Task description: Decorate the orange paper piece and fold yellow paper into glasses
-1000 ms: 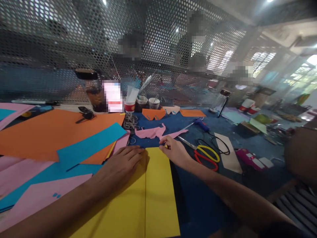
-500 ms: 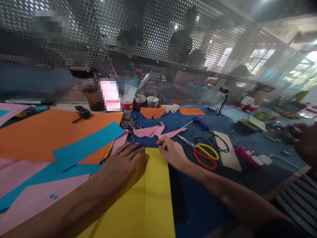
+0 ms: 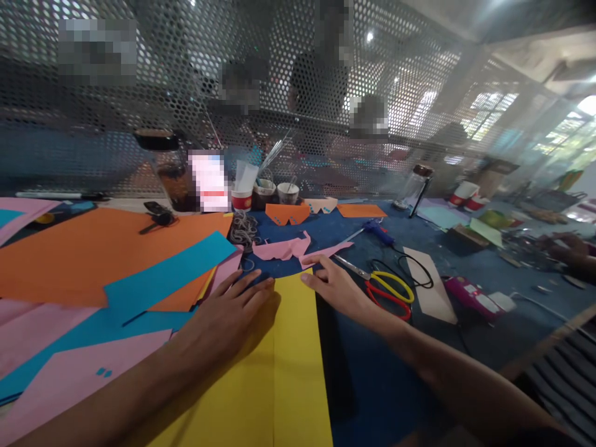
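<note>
A yellow sheet of paper (image 3: 298, 360) with a lengthwise crease lies in front of me. My left hand (image 3: 237, 313) rests flat on its upper left part, fingers stretched out and reaching past the far edge. At the far right corner is my right hand (image 3: 333, 285), its thumb on the paper and its index finger just beyond the edge; the corner looks slightly raised between them. Just past the fingers lie a pink paper strip (image 3: 326, 252) and a pink cut-out (image 3: 282, 248). Scissors (image 3: 388, 288) with red and yellow handles lie right of my right hand.
Orange paper (image 3: 69, 254), a blue strip (image 3: 170, 270) and pink sheets cover the left side. Behind are string (image 3: 244, 230), paper cups (image 3: 242, 200) and orange cut-outs. A blue glue gun (image 3: 379, 231) and a magenta device (image 3: 475, 298) lie right. Another person's hand (image 3: 565, 248) shows far right.
My right hand has shifted slightly up and right, its index finger straighter and farther from the thumb. The paper's far right corner has risen a little. My left hand stays on the sheet.
</note>
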`<state>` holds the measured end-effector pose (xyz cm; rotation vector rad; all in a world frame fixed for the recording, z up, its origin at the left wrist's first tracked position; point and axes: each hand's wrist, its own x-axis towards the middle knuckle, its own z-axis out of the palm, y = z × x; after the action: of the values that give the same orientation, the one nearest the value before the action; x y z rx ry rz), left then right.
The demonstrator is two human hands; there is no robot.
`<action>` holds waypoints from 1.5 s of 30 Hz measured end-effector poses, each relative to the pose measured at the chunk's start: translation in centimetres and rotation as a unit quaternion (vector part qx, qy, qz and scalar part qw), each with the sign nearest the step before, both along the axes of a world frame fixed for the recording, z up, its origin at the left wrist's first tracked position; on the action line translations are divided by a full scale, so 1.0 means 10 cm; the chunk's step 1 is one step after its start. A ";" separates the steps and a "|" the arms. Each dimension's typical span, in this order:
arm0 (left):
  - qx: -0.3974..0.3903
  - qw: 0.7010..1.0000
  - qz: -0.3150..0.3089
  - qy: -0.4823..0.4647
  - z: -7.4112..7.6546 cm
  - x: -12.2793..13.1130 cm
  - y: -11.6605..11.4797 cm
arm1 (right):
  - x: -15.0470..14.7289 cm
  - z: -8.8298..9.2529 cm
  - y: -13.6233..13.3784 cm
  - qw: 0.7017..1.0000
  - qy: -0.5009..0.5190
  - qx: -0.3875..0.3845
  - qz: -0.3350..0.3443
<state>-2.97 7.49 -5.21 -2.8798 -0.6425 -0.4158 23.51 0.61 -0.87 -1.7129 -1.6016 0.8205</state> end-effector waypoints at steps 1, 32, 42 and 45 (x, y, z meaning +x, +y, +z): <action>-0.003 1.000 0.002 0.001 0.00 0.00 0.00 | 0.00 0.03 -0.04 1.000 0.014 -0.001 0.015; -0.046 0.998 0.028 0.018 -0.06 0.02 -0.11 | -0.09 -0.11 -0.21 0.998 -0.064 0.022 -0.020; -0.046 0.998 0.024 0.045 0.04 0.03 -0.18 | -0.06 -0.07 -0.33 1.000 0.010 0.009 0.001; -0.036 0.998 0.015 0.043 0.03 0.02 -0.22 | -0.06 -0.13 -0.29 0.999 -0.006 0.014 -0.031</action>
<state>-2.80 5.27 -4.94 -2.9330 -0.6975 -0.2683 22.88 -2.32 -2.17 -1.7404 -1.5527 0.7557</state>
